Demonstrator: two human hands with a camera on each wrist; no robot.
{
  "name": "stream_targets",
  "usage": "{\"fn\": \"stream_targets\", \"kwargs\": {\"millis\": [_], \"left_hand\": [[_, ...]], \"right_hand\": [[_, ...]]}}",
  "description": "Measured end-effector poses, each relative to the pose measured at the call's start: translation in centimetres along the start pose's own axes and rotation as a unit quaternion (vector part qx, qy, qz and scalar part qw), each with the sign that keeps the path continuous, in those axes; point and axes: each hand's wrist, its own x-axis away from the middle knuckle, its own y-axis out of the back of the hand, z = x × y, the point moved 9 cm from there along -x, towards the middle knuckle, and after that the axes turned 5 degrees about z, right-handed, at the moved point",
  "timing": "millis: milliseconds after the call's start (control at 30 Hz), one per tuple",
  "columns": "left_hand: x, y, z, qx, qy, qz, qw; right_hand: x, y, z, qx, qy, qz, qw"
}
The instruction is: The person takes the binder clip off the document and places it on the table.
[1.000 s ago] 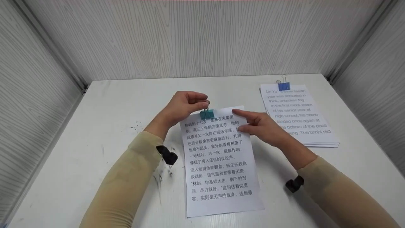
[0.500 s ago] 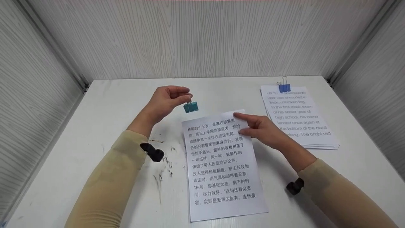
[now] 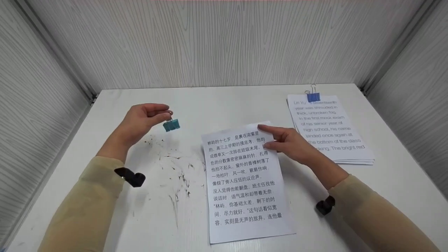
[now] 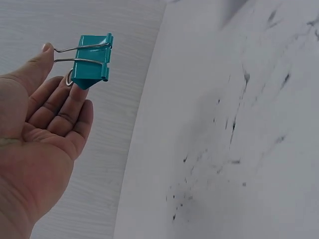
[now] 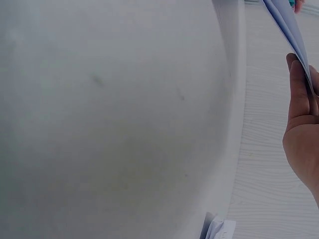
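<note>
My left hand (image 3: 145, 120) pinches a teal binder clip (image 3: 171, 125) by its wire handles, held up over the left part of the table. In the left wrist view the clip (image 4: 92, 59) shows its silver handles between thumb and fingers. My right hand (image 3: 290, 143) grips the upper right edge of a stack of printed paper (image 3: 245, 185), thumb on top and fingers behind. No clip sits on this stack's top edge. The right wrist view shows the sheets (image 5: 286, 25) edge-on, slightly fanned, between the fingers.
At the back right of the white table (image 3: 227, 101) lies a second printed stack (image 3: 325, 129), held by a blue binder clip (image 3: 313, 97). Dark scuff marks (image 3: 182, 178) spread left of the nearer paper. Grey wood-grain panels (image 3: 224, 42) enclose the table.
The teal binder clip has come off the top edge of the near stack. My left hand has carried it to the left. The right hand and its paper have shifted only slightly.
</note>
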Motion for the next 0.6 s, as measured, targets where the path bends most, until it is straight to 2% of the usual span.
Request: {"fn": "stream_targets", "kwargs": {"millis": [167,333,600], "left_hand": [[1.6,2.5,1.8,-0.011,0.012,-0.013,0.9998],[3.1,4.3,3.8,-0.015,0.033,-0.016,0.9992],[4.4,6.0,7.4,0.006,0.062,-0.021,0.9979]], "right_hand": [[0.0,0.2,-0.1,0.011,-0.007,-0.007,0.9999],[0.0,0.3,-0.3,0.006,-0.009,-0.007,0.9999],[0.1,0.3,-0.3,0.007,-0.013,-0.011,0.9998]]}}
